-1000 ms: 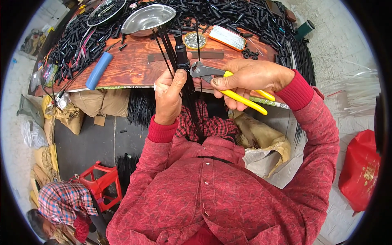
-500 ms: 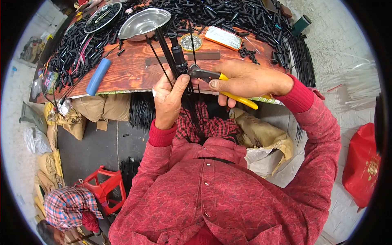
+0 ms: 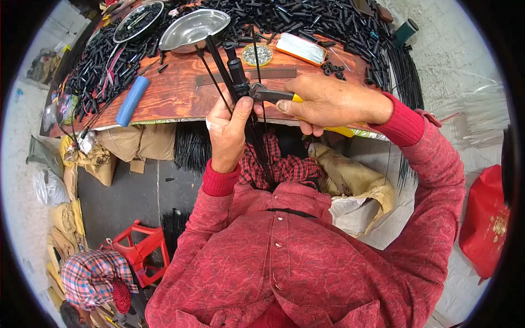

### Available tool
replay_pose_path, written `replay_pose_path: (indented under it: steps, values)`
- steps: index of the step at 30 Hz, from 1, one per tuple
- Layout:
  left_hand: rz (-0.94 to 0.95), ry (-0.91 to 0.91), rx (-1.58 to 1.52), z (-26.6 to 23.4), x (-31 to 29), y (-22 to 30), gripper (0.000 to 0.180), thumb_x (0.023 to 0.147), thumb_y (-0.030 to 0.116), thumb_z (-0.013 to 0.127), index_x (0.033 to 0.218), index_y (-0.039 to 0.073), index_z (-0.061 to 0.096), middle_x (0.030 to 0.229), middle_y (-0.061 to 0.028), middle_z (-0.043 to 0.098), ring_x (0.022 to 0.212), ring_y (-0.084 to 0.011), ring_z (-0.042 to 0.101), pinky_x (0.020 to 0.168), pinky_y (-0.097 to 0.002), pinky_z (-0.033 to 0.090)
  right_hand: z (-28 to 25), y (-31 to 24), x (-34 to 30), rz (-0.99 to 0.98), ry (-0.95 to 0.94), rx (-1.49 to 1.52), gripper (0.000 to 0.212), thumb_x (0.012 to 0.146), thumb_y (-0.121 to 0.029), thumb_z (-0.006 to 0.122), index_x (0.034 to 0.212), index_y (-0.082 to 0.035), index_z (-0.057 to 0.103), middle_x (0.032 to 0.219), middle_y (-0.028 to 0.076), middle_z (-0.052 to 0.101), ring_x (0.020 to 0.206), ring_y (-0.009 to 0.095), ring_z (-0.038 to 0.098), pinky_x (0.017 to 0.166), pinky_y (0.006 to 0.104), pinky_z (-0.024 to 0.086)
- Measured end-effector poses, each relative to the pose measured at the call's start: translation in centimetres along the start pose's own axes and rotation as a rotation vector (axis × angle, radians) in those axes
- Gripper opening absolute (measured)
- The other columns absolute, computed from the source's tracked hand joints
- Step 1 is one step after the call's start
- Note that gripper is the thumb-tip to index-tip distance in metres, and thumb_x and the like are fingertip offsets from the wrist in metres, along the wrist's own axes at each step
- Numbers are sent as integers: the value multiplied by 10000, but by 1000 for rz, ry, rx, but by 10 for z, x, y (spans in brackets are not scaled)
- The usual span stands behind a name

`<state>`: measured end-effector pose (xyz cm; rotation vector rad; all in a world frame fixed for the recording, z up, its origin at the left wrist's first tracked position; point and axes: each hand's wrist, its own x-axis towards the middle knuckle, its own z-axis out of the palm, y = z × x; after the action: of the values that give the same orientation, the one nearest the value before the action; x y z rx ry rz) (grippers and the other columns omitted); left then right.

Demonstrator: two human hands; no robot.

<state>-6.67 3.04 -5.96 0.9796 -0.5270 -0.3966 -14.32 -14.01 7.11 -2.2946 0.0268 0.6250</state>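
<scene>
My left hand (image 3: 228,134) is closed around a black umbrella frame (image 3: 237,71), its thumb pressed on the front. A dark shaft, a ribbed black sleeve and several thin rods rise above my fingers; the lower part runs down toward my lap. White tape wraps one of my left fingers. In my right hand (image 3: 336,104) are pliers (image 3: 270,97) with dark jaws and yellow handles, my fingers wrapped round the grips. The jaw tips touch the frame near the sleeve's lower end, just above my left thumb. What lies between the jaws is too small to make out.
Black plastic sleeves (image 3: 284,22) are heaped along the table's far side. A metal bowl (image 3: 194,30), a dish of small metal parts (image 3: 257,54), an orange-rimmed tray (image 3: 301,49) and a blue roll (image 3: 132,101) stand nearer. A co-worker (image 3: 98,279) is at lower left beside a red stool (image 3: 145,251).
My right hand has turned slightly and its fingers have closed further, bringing the yellow handles closer together. The pliers' jaws stay at the frame. My left hand keeps its hold.
</scene>
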Motion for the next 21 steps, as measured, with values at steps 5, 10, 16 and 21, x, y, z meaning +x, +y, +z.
replay_pose_path:
  steps: [5, 10, 16, 21]
  values:
    - [34, 30, 89, 1, -1, 0, 210, 981, 113, 589, 1144, -18, 602, 891, -25, 652, 775, -92, 588, 717, -242, 482, 3, 1, 2, 13, 71, -145, 361, 998, -242, 454, 1198, 36, 570, 664, 92, 661, 565, 194, 653, 581, 350, 545]
    - [42, 48, 87, 5, -2, 0, 174, 981, 108, 588, 1102, -14, 610, 849, -32, 653, 777, -95, 591, 723, -236, 474, 4, 2, 4, 15, 105, -267, 350, 977, -246, 468, 1030, 57, 633, 659, 104, 666, 596, 245, 673, 637, 408, 545]
    - [37, 6, 119, -3, -2, -4, 385, 987, 166, 584, 1310, -32, 514, 1173, -133, 660, 811, -93, 577, 766, -247, 488, 7, -5, 3, 23, 132, -131, 329, 955, -243, 525, 957, 63, 644, 689, 163, 663, 651, 347, 671, 652, 465, 527]
    - [33, 11, 40, -4, -2, -5, 415, 991, 171, 571, 1339, -40, 489, 1172, -144, 651, 784, -100, 551, 742, -253, 466, 17, 17, 11, -237, 414, -623, 252, 907, -208, 581, 901, 41, 616, 727, 227, 664, 719, 400, 674, 643, 490, 522]
